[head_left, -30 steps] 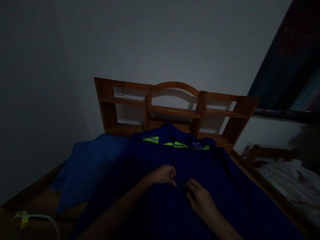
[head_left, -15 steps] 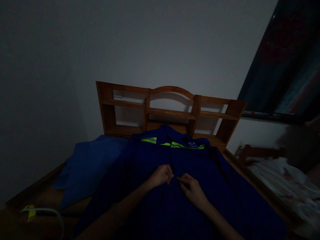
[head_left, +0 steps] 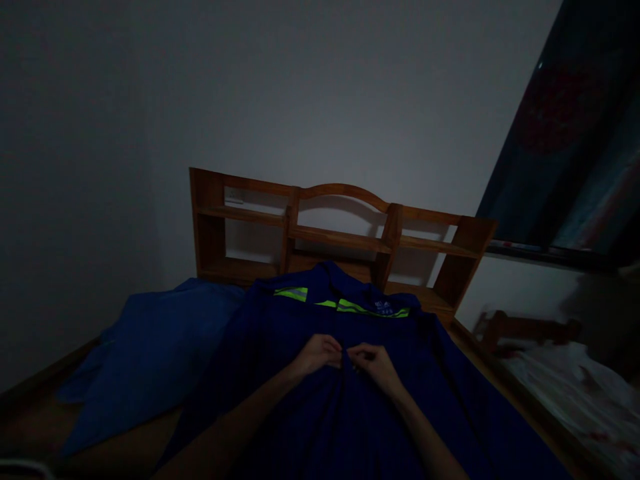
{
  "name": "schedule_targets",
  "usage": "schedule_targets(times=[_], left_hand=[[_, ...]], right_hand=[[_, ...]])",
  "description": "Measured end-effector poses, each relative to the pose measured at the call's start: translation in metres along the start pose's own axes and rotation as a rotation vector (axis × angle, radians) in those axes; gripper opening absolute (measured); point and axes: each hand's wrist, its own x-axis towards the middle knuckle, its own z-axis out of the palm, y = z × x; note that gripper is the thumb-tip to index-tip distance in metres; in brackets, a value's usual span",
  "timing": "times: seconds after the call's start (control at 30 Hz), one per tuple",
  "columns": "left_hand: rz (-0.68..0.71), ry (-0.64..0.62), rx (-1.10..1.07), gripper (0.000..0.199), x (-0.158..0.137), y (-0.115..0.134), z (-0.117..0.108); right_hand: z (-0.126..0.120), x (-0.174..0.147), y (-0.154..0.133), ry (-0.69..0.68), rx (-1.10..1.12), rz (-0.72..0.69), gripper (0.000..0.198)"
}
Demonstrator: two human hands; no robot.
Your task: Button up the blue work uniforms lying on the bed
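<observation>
A dark blue work jacket (head_left: pixel 400 373) lies spread out, collar away from me, with yellow-green and grey reflective strips across its chest and small white lettering on one side. At the middle of its front, my left hand (head_left: pixel 320 353) pinches the left edge of the front opening. Close beside it, my right hand (head_left: pixel 373 363) has its thumb and forefinger pressed on the other edge. The cloth rises in folds between and below the hands. Dim light hides any button or zip at the fingertips.
Behind the jacket stands a wooden headboard with shelves (head_left: pixel 340 237) against a pale wall. Lighter blue folded cloth (head_left: pixel 150 347) lies to the left. On the right are a white patterned cloth (head_left: pixel 575 380) and a dark curtained window (head_left: pixel 560 133).
Both hands have drawn closer together at the front opening, and the cloth between them is now gathered up. The view has shifted slightly, so the headboard sits lower.
</observation>
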Motion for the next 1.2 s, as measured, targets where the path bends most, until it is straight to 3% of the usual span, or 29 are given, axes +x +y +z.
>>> schedule_targets(times=[0.37,0.5,0.63,0.77,0.93,1.2], left_hand=[[0.090,0.107,0.243,0.021,-0.003,0.000,0.006],[0.146,0.101,0.352,0.022,-0.002,-0.004,0.004],[-0.033,0.037,0.153,0.024,-0.007,0.003,0.006],[-0.177,0.029,-0.006,0.037,-0.015,0.014,0.009],[-0.199,0.106,0.087,0.045,-0.016,0.016,0.011],[-0.207,0.172,0.059,0.019,-0.005,0.001,0.007]], right_hand=[[0.001,0.002,-0.006,-0.012,0.003,-0.006,0.036],[0.001,0.004,0.002,-0.066,0.044,0.010,0.036],[0.002,0.005,0.010,-0.113,0.055,0.024,0.034],[0.005,0.003,0.011,-0.088,-0.056,-0.063,0.027],[0.009,-0.004,0.002,-0.088,-0.178,-0.129,0.019],[0.010,-0.005,-0.003,-0.097,-0.181,-0.117,0.019]])
